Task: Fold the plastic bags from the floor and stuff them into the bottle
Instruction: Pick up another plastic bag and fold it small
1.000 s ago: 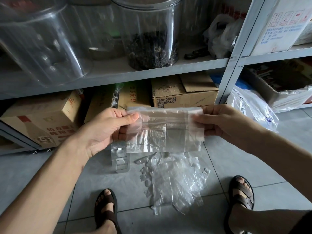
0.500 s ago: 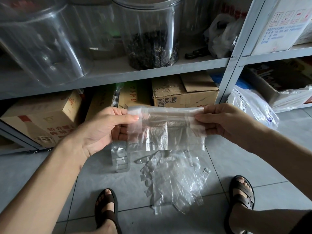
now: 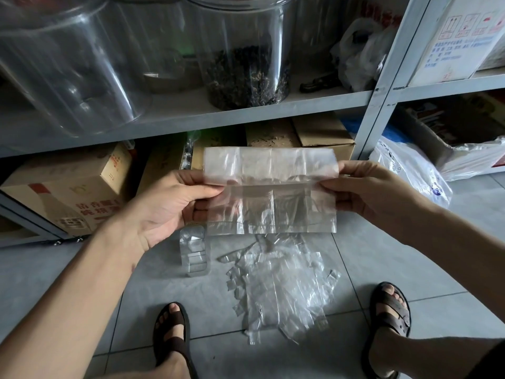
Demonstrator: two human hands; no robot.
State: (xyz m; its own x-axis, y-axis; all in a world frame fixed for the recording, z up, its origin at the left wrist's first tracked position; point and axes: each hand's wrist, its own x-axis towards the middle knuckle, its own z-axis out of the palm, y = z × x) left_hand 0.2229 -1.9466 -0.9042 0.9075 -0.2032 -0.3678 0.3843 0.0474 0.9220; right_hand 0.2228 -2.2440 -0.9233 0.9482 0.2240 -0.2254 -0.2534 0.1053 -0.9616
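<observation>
A clear plastic bag (image 3: pixel 270 190) is stretched flat in the air between both hands, creased into panels. My left hand (image 3: pixel 175 203) pinches its left edge at mid-height with thumb on top. My right hand (image 3: pixel 363 190) pinches the right edge the same way. A flap of the bag stands up above the pinch line and the rest hangs below. Beneath it on the grey tiled floor lies a loose pile of clear plastic bags (image 3: pixel 281 285). A small clear plastic bottle (image 3: pixel 193 253) stands upright on the floor just left of the pile, partly hidden by the held bag.
A grey metal shelf (image 3: pixel 191 119) rises close ahead with big clear jars (image 3: pixel 246 50) on it and cardboard boxes (image 3: pixel 65 192) underneath. A printed white plastic bag (image 3: pixel 410 170) lies at the right by the shelf post. My sandalled feet (image 3: pixel 172 332) flank the pile.
The upper part of the bag has come up and now stands as a flap above my fingers; earlier its top edge ran level with them. Both hands stay at the edges.
</observation>
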